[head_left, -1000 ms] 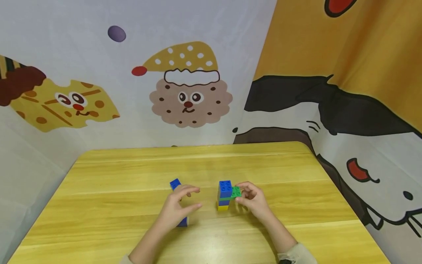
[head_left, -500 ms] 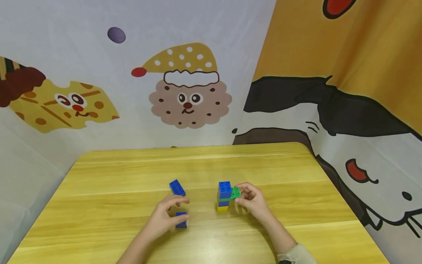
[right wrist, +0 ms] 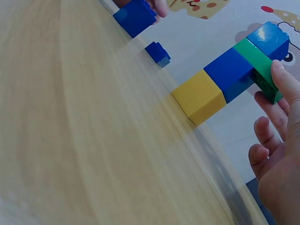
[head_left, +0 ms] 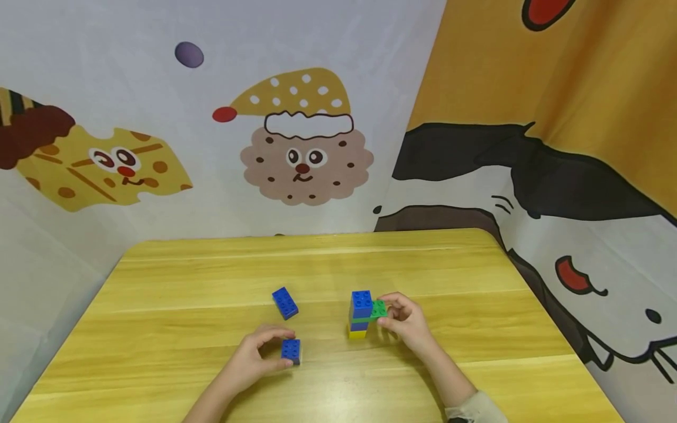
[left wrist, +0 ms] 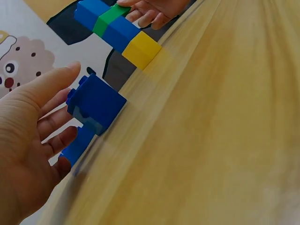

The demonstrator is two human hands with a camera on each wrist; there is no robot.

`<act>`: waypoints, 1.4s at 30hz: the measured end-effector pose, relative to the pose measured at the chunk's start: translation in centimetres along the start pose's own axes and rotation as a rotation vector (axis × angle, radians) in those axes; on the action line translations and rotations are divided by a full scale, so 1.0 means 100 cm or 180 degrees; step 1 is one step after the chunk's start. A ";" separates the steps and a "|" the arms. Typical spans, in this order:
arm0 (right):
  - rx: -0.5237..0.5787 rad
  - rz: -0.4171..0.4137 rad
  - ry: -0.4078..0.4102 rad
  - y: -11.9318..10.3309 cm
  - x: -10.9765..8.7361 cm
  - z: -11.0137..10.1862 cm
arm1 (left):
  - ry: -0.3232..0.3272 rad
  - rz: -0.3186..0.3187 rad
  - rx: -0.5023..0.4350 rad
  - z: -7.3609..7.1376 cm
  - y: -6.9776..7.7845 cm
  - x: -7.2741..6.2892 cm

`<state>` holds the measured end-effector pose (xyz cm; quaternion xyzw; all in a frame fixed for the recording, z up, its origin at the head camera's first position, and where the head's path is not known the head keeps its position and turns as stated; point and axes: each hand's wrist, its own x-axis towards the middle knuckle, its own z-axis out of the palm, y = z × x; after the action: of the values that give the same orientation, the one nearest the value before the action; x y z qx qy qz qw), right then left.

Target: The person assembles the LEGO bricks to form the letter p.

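A tower of toy building bricks [head_left: 361, 311] stands upright on the table: yellow at the bottom, blue, a thin green brick [right wrist: 262, 70] sticking out to the right, and blue on top. My right hand [head_left: 409, 323] pinches the jutting end of that green brick between thumb and forefinger. Left of the tower, my left hand [head_left: 254, 358] is around a small blue brick [head_left: 291, 351], thumb on the near side and fingers on the far side. In the left wrist view the thumb [left wrist: 61, 82] stands a little apart from this brick [left wrist: 96, 103].
Farther back lies a longer blue brick [head_left: 285, 303], set at a slant. The wooden table [head_left: 174, 305] ends at the back against a cartoon-printed curtain [head_left: 312, 35].
My left hand has moved left and toward me, from the space between the bricks and the tower to around the near blue brick. The right hand keeps its pinch on the green brick.
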<state>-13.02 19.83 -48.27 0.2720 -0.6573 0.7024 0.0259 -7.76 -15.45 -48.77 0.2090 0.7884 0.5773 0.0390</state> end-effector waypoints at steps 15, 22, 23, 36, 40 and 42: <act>0.0027 0.0051 0.0006 -0.001 0.000 0.000 | 0.0061 0.0042 0.0103 0.001 -0.006 -0.002; 0.0031 0.0020 0.0007 0.000 -0.001 -0.001 | 0.0094 0.0023 0.0114 0.002 -0.005 -0.002; 0.0033 0.0024 0.0003 0.001 -0.001 -0.001 | 0.0105 0.0038 0.0122 0.002 -0.005 -0.002; 0.0036 -0.0014 -0.0011 0.000 -0.001 -0.001 | 0.0192 0.0178 0.0114 0.005 0.001 -0.001; 0.0009 0.0061 0.0013 -0.001 -0.001 -0.001 | 0.0208 0.0181 0.0108 0.007 0.005 0.000; 0.0005 0.0105 0.0026 -0.001 -0.001 -0.001 | 0.0216 0.0182 0.0069 0.009 0.008 0.001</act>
<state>-12.93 19.93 -48.25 0.2583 -0.6610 0.7044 0.0168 -7.37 -14.42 -48.32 0.2121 0.7892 0.5763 -0.0064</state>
